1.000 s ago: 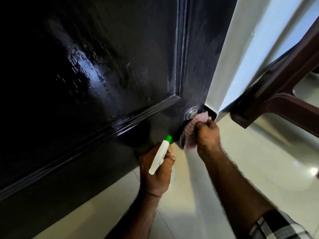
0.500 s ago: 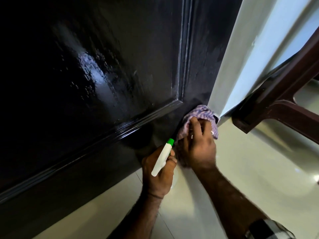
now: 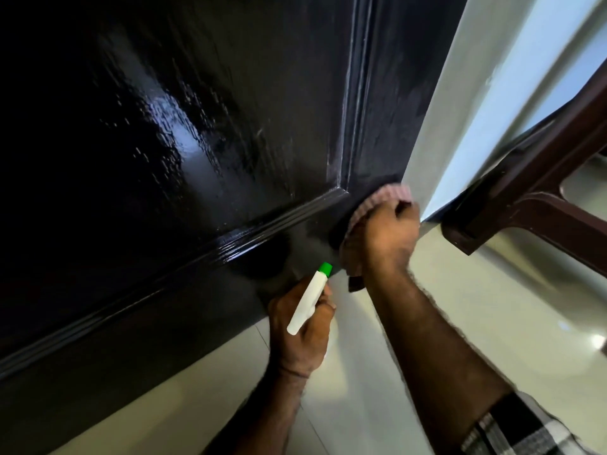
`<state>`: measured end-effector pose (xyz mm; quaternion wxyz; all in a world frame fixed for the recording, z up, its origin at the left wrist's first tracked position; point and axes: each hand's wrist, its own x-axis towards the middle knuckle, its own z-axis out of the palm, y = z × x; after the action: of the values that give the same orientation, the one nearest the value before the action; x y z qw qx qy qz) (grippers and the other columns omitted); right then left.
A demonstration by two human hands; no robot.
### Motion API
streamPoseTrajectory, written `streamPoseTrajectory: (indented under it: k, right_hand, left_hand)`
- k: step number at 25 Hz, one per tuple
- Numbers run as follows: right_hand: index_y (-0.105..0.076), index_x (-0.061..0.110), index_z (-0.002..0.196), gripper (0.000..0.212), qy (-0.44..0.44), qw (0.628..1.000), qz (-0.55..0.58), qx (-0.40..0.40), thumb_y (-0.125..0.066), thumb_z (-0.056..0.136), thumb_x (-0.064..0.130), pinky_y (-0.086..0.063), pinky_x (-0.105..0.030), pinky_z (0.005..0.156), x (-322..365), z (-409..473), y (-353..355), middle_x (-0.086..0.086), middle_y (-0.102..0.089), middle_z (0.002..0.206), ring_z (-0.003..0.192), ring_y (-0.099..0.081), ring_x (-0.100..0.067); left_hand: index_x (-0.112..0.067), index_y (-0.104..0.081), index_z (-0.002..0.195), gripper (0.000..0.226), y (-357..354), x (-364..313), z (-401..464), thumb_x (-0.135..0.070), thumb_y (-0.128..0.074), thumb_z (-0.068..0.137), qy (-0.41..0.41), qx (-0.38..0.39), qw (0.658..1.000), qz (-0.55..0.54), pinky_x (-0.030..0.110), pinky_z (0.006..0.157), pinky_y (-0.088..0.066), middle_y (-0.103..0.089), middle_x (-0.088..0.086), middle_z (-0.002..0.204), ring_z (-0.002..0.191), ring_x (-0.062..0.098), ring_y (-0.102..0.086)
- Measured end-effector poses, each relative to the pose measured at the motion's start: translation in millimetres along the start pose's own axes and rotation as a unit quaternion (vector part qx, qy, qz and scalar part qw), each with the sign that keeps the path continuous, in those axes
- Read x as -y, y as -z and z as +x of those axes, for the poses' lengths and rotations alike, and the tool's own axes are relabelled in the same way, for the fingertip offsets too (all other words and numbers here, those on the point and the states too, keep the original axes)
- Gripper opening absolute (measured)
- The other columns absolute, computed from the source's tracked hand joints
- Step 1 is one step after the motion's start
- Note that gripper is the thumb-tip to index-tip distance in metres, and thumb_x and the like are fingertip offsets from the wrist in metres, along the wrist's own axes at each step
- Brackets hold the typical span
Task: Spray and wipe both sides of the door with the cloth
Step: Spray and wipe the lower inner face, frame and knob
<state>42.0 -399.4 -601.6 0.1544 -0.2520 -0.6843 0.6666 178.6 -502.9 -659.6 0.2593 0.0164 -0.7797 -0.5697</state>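
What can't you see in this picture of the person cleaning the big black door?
Head view, the only one:
- Pink striped cloth: mostly covered by the blurred right hand, so how the fingers lie is unclear.
- White spray bottle with green tip: its body sits hidden inside the left hand.
- Glossy black door: top and left cut off; its other side is unseen.
- Dark brown plastic chair: cut off at the right edge.

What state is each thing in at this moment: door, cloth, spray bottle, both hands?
door: glossy black, wet-looking sheen on the panel.
cloth: bunched, pressed against the door's lower corner by the wall.
spray bottle: held, green tip pointing up toward the door, not visibly spraying.
left hand: grips the spray bottle.
right hand: holds the cloth on the door; blurred.
chair: dark brown, stands on the floor beside the wall.
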Motion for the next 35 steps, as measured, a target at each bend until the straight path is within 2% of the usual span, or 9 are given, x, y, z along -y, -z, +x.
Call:
streamPoseTrajectory:
  k: [2,5,10,14,18,22,27,31,35]
  right_hand:
    - [-0.059,0.014,0.119,0.025,0.268,0.96,-0.077,0.032,-0.049,0.103,0.031,-0.056,-0.032,0.078,7,-35,9,0.003,-0.064,0.089,0.082,-0.063,-0.011]
    - [-0.058,0.017,0.117,0.024,0.442,0.868,-0.189,0.123,-0.06,0.097,0.03,-0.053,-0.041,0.072,-23,-39,29,-0.009,-0.064,0.1,0.087,-0.062,-0.031]
    - [-0.065,0.011,0.112,0.018,0.31,0.949,0.004,0.062,-0.057,0.1,0.021,-0.055,-0.055,0.087,9,-28,6,-0.009,-0.067,0.102,0.095,-0.064,-0.033]
    - [-0.073,0.013,0.109,0.01,0.352,0.917,-0.049,0.179,-0.067,0.102,0.016,-0.058,-0.05,0.083,14,-47,28,0.001,-0.074,0.097,0.089,-0.07,-0.026]
    - [-0.079,0.017,0.104,0.01,0.217,0.964,0.003,0.155,-0.072,0.102,0.023,-0.062,-0.036,0.085,38,-69,24,0.011,-0.078,0.09,0.084,-0.073,-0.007]
    - [-0.084,0.024,0.108,0.024,0.204,0.92,-0.064,0.328,-0.076,0.096,0.005,-0.06,-0.02,0.094,50,-92,38,0.028,-0.078,0.095,0.092,-0.074,0.006]
    - [-0.078,0.006,0.11,0.011,0.272,0.941,0.162,0.119,-0.074,0.101,0.009,-0.057,-0.032,0.091,154,-71,44,0.004,-0.078,0.103,0.098,-0.071,-0.007]
    - [-0.073,0.012,0.119,0.022,0.519,0.854,0.037,0.032,-0.076,0.098,0.019,-0.05,-0.035,0.096,233,-50,25,-0.012,-0.064,0.114,0.107,-0.062,-0.026]
    - [-0.054,0.023,0.135,0.033,0.435,0.876,-0.185,0.098,-0.054,0.104,0.031,-0.047,-0.046,0.09,110,-55,20,-0.016,-0.056,0.123,0.108,-0.058,-0.041]
  left_hand:
    - [-0.021,-0.063,0.073,0.009,2,1,-1,-0.019,-0.06,0.081,-0.004,0.001,1.0,0.003,0.038,0.063,-0.056,-0.057,-0.01,0.059,0.059,0.021,-0.063]
    - [-0.03,-0.063,0.073,0.013,2,-3,-2,-0.019,-0.061,0.08,0.003,0.004,1.0,-0.001,0.031,0.065,-0.054,-0.058,-0.012,0.058,0.061,0.015,-0.064]
    - [-0.037,-0.062,0.067,0.017,3,-2,0,-0.023,-0.061,0.077,0.02,-0.001,1.0,0.0,0.038,0.061,-0.055,-0.062,-0.017,0.06,0.059,0.013,-0.062]
    - [-0.034,-0.074,0.072,0.013,6,-7,-1,-0.027,-0.063,0.07,0.113,0.028,0.992,-0.045,0.04,0.064,-0.056,-0.071,-0.008,0.068,0.063,0.015,-0.066]
    - [-0.035,-0.074,0.076,0.011,16,-23,-3,-0.027,-0.068,0.073,0.148,0.073,0.986,-0.029,0.044,0.066,-0.058,-0.071,-0.006,0.068,0.063,0.014,-0.066]
    - [-0.032,-0.074,0.082,0.007,31,-38,-23,-0.035,-0.069,0.078,0.181,0.053,0.982,-0.022,0.038,0.069,-0.056,-0.072,-0.002,0.072,0.067,0.016,-0.068]
    - [-0.023,-0.074,0.085,0.02,58,-103,-14,-0.034,-0.065,0.071,0.154,0.007,0.987,-0.043,0.044,0.068,-0.058,-0.071,0.008,0.076,0.062,0.026,-0.065]
    - [-0.018,-0.073,0.076,0.006,73,-167,43,-0.02,-0.068,0.08,0.067,0.002,0.996,-0.064,0.04,0.074,-0.059,-0.069,0.008,0.07,0.068,0.028,-0.067]
    - [-0.018,-0.066,0.064,0.016,80,-207,69,-0.009,-0.062,0.078,0.028,0.01,0.997,-0.065,0.035,0.073,-0.06,-0.066,0.012,0.068,0.074,0.027,-0.07]
